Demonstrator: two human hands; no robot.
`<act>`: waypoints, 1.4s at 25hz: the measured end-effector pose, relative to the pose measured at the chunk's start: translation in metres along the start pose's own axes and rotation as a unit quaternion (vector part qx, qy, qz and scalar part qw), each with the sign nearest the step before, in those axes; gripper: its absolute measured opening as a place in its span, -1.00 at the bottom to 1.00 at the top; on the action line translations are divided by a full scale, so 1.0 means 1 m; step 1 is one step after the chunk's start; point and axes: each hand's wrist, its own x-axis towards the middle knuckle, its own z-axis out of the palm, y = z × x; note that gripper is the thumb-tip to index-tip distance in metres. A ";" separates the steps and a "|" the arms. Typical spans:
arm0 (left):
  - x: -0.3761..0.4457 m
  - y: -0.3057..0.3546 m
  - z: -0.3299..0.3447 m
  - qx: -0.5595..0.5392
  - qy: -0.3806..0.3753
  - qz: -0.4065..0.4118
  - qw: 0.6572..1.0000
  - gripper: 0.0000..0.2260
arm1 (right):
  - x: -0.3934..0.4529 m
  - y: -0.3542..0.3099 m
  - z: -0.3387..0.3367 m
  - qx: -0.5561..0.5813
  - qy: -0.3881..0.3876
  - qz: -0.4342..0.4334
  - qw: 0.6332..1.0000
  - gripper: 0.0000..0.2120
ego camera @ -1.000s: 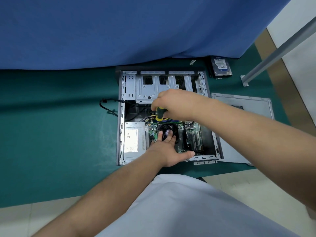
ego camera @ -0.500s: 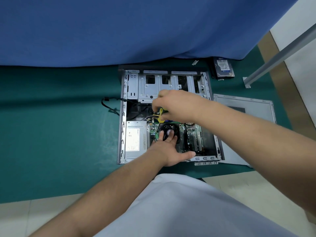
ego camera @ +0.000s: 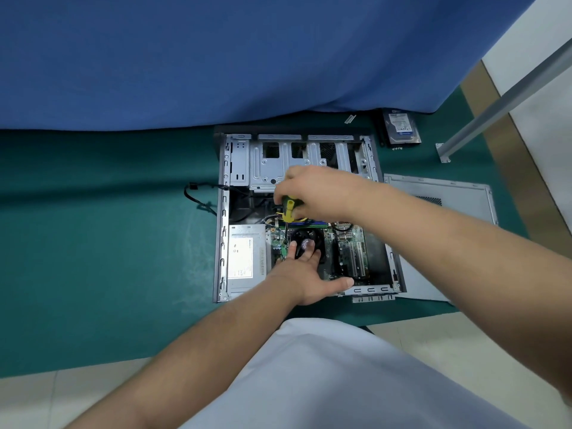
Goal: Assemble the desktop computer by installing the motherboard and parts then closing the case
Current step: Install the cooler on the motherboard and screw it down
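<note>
Green mat (ego camera: 108,243), open case (ego camera: 223,212), side panel (ego camera: 458,205), hard drive (ego camera: 400,126)

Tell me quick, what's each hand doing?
Left hand: open, fingers resting on the fan.
Right hand: gripping the screwdriver.

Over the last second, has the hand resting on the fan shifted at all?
No. The left hand stays flat on the black fan, beside the power supply.

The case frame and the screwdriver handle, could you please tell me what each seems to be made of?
Case frame: apparently bare sheet metal, dull silver-grey, with stamped slots and folded edges. Screwdriver handle: probably moulded plastic or rubber, yellow with black, matt; the right hand grips it, hiding most of it.
</note>
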 end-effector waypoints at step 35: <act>-0.023 -0.028 -0.014 0.055 0.159 0.138 0.976 -0.46 | -0.039 0.016 0.043 0.131 0.237 0.106 0.957 -0.79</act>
